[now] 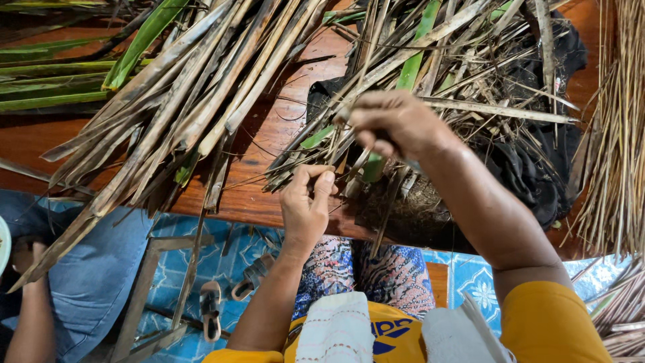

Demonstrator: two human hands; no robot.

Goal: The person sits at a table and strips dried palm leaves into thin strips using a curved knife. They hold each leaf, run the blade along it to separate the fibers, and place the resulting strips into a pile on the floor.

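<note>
My left hand (306, 202) pinches the near ends of a bunch of dry palm-leaf strips (302, 158) at the front edge of a reddish wooden bench (269, 128). My right hand (393, 121) is closed higher up over the same bunch, gripping a thin dry strip between thumb and fingers; a small blade-like tip seems to show under it, but I cannot tell for sure. The bunch runs up and to the right over a black cloth (531, 161).
A large sheaf of long dry and green leaves (181, 101) lies across the bench's left half. Thin stripped ribs (615, 121) are stacked at the right. Below, a sandal (210, 308) lies on blue patterned floor, and another person in blue (87, 269) sits at the left.
</note>
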